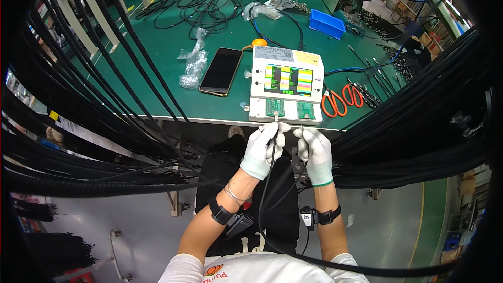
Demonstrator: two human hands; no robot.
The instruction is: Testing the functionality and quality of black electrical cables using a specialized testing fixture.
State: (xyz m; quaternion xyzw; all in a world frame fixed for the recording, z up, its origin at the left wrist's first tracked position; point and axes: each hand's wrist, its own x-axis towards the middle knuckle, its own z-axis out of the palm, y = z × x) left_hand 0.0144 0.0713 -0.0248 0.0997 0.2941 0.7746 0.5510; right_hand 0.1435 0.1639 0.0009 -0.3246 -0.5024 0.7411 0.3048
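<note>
My left hand [265, 145], in a white glove, pinches one end of a black cable [265, 194] by its connector. The metal tip [276, 118] meets the left green circuit board [274, 106] on a white cable tester [283, 55]; whether it is fully seated cannot be made out. My gloved right hand [316, 149] is closed around the end of a thin black cable, just below the right green board [305, 110] and apart from it. The tester's lit screen [288, 79] shows coloured rows and green lettering.
Beside the tester lie a phone [221, 71], crumpled plastic bags [194, 68] and orange-handled scissors [334, 105]. Farther back are a blue tray [326, 30], a white fan [283, 2] and tangled black cables [194, 5]. Hanging cable bundles flank me, left [105, 131] and right [419, 141].
</note>
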